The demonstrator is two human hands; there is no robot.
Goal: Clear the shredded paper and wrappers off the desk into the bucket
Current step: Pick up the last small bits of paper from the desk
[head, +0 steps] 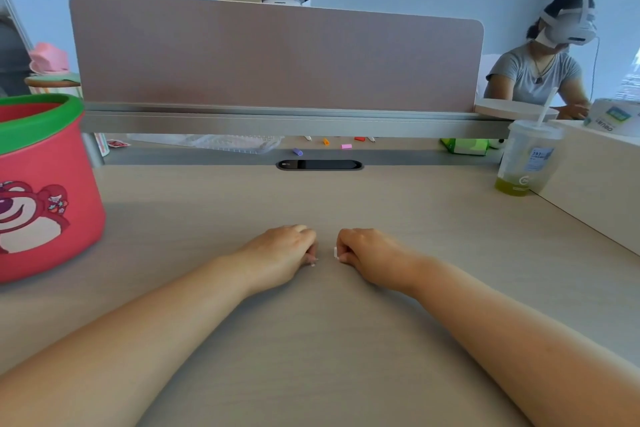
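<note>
- My left hand (pixel 284 250) and right hand (pixel 363 253) rest mid-frame on the pale wood-grain desk (pixel 433 246), both curled into loose fists, fingers tucked under.
- Right fist shows a tiny white scrap (pixel 335 252) at the fingertips; can't tell if it's paper or a nail. Can't tell if the left holds anything.
- Red round bucket with green rim and bear print (pixel 48 184) stands at the left edge, well apart from both hands.
- No shredded paper or wrappers visible on my desk; looks like the final step.
- Next: carry any pinched bits left, release over the bucket.
</note>
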